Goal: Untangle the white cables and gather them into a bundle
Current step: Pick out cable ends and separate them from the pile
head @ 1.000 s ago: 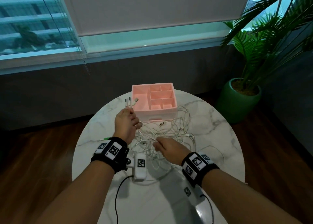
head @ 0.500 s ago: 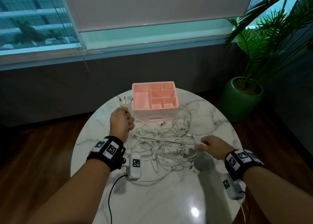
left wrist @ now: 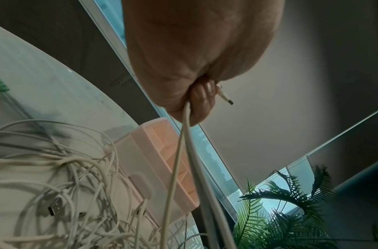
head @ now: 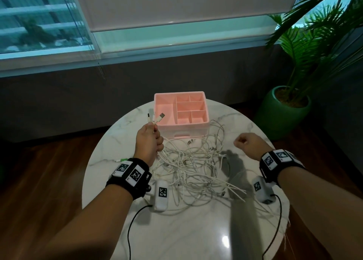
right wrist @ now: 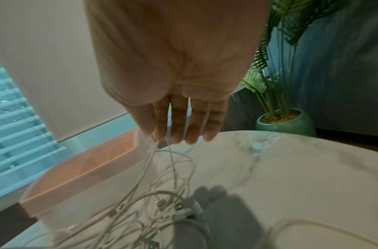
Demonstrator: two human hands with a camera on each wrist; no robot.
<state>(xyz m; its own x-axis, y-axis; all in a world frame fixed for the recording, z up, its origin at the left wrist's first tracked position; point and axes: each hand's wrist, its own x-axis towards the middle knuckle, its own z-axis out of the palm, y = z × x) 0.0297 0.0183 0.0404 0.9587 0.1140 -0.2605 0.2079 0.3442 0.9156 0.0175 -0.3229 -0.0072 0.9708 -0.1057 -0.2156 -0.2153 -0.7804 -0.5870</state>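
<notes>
Since half a second ago the right hand [head: 248,145] has risen off the cable pile to hover over the right side of the tabletop [head: 196,230], its fingers curled; the right wrist view shows thin strands running past its fingertips, but whether it grips them I cannot tell. The left hand [head: 148,143] is closed round several cable ends, whose plugs [head: 155,118] stick up and away toward the pink organiser box [head: 181,115]. From that fist the strands drop rightward into the white cables [head: 192,167], a loose knot spread across the middle of the tabletop just near of the box, with no single long axis. To do this step well, I judge the left hand should keep the ends level while the right draws one strand at a time out sideways, slowly, so loops slip free without tightening.
</notes>
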